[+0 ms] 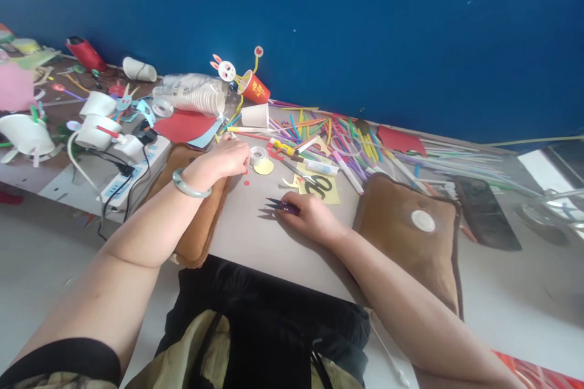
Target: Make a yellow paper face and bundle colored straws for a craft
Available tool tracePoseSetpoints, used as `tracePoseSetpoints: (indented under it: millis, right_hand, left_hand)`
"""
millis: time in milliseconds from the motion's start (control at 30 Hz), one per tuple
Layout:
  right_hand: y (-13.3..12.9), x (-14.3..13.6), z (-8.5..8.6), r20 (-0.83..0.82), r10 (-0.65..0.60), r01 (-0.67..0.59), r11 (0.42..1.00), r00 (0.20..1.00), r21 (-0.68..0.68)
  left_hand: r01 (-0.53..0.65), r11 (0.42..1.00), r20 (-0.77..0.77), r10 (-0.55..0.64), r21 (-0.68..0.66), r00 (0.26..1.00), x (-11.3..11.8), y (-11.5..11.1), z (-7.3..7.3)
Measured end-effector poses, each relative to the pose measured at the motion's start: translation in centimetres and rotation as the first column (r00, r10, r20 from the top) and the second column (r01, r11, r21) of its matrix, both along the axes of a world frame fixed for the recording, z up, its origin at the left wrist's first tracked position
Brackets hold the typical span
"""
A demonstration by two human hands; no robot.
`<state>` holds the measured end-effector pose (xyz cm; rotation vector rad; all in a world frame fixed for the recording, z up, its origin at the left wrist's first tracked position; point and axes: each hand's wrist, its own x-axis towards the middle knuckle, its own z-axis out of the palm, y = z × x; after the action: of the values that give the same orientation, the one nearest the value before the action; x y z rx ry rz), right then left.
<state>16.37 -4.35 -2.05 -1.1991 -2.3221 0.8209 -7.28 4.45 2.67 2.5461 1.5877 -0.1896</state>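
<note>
My right hand rests on the grey table, wrapped round small dark purple scissors whose blades point left and are a little apart. Farther left, my left hand is closed, with its fingertips by the white straws; what it holds, if anything, is too small to name. Just right of it lie a roll of clear tape and a yellow paper disc. Black-handled scissors lie on a yellow paper square beyond my right hand.
Brown padded pouches lie at left and right. A phone is at far right. Coloured straws, markers, stacked paper cups and a red cup stand along the blue wall. A power strip with cables sits left.
</note>
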Motion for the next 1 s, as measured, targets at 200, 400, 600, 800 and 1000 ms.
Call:
tracePoseSetpoints:
  millis: [200,400,600,800,1000]
  right_hand:
    - [0.0,0.1,0.0,-0.006,0.003,-0.003,1.000,1.000,0.000]
    - [0.0,0.1,-0.1,-0.056,-0.022,0.020,0.999,0.998,-0.030]
    - [0.5,0.0,0.3,-0.304,-0.270,0.212,0.954,0.914,-0.210]
    - [0.7,0.2,1.0,-0.458,-0.413,0.249,0.892,0.787,-0.377]
    - [0.6,0.0,0.9,-0.479,-0.410,0.249,0.897,0.776,-0.365]
  left_hand:
    - [0.017,1.000,-0.017,-0.017,-0.011,1.000,0.0,0.0,0.0]
    - [0.026,0.999,-0.007,-0.026,0.018,1.000,0.1,-0.2,0.3]
    - [0.012,0.978,0.524,0.102,-0.209,0.845,0.8,-0.9,0.9]
    - [0.104,0.960,0.743,0.132,-0.262,0.656,3.2,-2.7,-0.1]
    - [0.093,0.958,0.755,0.150,-0.270,0.638,4.5,-3.8,-0.9]
